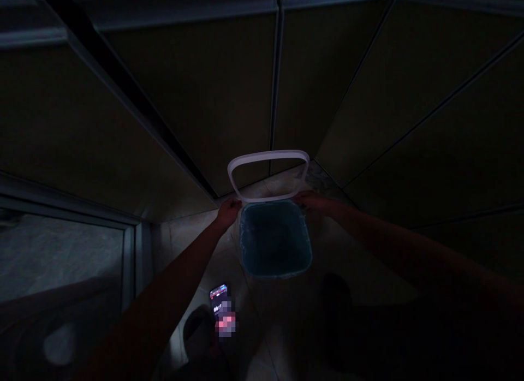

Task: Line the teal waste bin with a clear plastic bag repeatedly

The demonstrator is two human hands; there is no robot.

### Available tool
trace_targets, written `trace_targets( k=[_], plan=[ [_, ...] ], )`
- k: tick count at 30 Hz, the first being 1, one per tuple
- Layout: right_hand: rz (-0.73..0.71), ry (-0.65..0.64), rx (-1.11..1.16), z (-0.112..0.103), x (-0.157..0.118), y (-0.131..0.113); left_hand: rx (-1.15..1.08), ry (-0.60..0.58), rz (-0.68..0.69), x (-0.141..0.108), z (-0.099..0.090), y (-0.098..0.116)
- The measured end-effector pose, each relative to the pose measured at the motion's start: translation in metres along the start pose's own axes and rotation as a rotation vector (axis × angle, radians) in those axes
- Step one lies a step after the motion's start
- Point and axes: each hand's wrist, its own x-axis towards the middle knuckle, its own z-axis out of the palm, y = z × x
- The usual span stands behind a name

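Pale white plastic forms a rectangular open frame [268, 157], tilted up and standing beyond a square bin with a dark blue-green lining [244, 240], which sits on a beige tiled floor [184, 250]. The left hand [229, 212] rests at the bin's left rim corner where it meets the frame, and the right hand [311, 202] lies across the opposite corner. Both sets of fingers look curled toward the rim, but the dim light hides whether they are gripping it. A smartphone with a lit, partly blurred screen [218, 298] lies face up on the tiles, near the bin's front. Tall dark cabinet panels [204, 86] rise behind. The frame could probably drop onto the fingers if a hand slips in this poor light, and a careless foot or a dropped frame could strike the phone.
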Motion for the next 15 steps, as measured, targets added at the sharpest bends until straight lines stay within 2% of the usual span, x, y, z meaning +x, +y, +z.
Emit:
trace_targets(
  k=[6, 15],
  plan=[
    [-0.018, -0.057, 0.037, 0.0, -0.002, 0.003, -0.04, 0.016, -0.033, 0.002, 0.003, 0.0],
    [0.048, 0.004, 0.056, 0.013, 0.001, 0.002, -0.054, 0.019, -0.078, 0.006, 0.008, -0.003]
  ],
)
